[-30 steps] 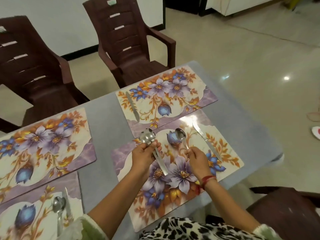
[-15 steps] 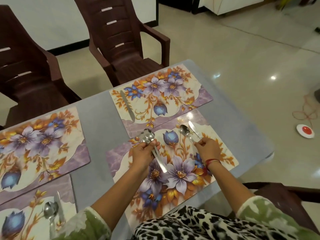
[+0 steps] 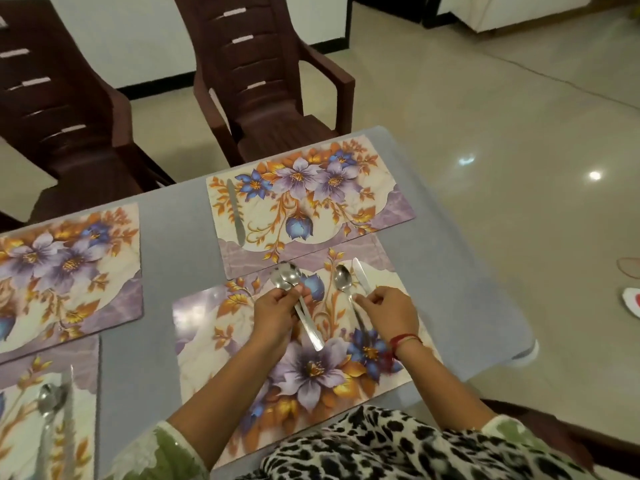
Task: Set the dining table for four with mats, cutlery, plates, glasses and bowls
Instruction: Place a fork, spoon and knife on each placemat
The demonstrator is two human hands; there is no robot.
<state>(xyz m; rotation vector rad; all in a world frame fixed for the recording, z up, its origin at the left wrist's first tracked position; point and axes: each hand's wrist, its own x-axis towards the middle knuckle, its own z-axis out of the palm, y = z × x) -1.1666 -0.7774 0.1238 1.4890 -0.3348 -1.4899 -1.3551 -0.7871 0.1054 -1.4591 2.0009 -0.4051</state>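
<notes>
Cutlery is being laid on the near right floral rectangular place mat (image 3: 207, 323). The right hand (image 3: 386, 308) pinches the handle of a steel spoon (image 3: 343, 282) beside a steel table knife (image 3: 361, 278). Both lie near-to-far, bowl and blade tip pointing far. The left hand (image 3: 273, 308) grips a bundle of spare steel spoons (image 3: 289, 277). The next move is probably to release this spoon straight.

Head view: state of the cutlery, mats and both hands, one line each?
left hand, gripping spoon bundle over near mat.
right hand, fingertips at near spoon's handle; grip unclear.
near spoon, flat on near mat beside near knife.
far mat, flat, far knife lying on it.
near-left mat, flat, left spoon and left knife on it.
</notes>
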